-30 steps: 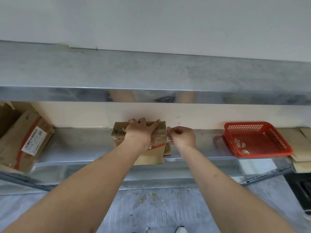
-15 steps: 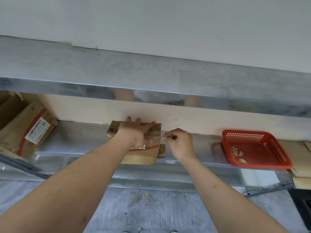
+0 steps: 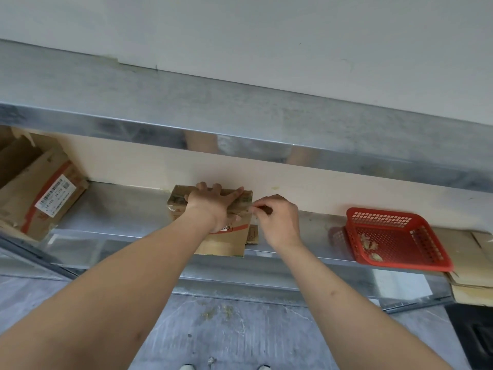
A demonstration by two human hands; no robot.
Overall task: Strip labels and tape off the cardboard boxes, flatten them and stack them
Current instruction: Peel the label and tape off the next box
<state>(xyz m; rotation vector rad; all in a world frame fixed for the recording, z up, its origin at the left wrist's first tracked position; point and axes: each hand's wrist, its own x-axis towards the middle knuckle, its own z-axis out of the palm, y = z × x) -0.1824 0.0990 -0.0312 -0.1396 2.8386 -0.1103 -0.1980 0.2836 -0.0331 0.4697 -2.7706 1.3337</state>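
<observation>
Head view: left hand (image 3: 213, 206) presses flat on the small box (image 3: 226, 236); right hand (image 3: 277, 217), beside the box, pinches its tape. The cardboard looks light and stiff, so hold it down firmly.

The scene is being viewed by a single wide-angle camera worn on the person's head, so nothing is being shared with a second view. It is being aimed forward and down across both forearms toward a metal shelf (image 3: 120, 209) against the wall. The shelf is being seen from close, at arm's reach, and straight lines are being bowed toward the edges.
</observation>
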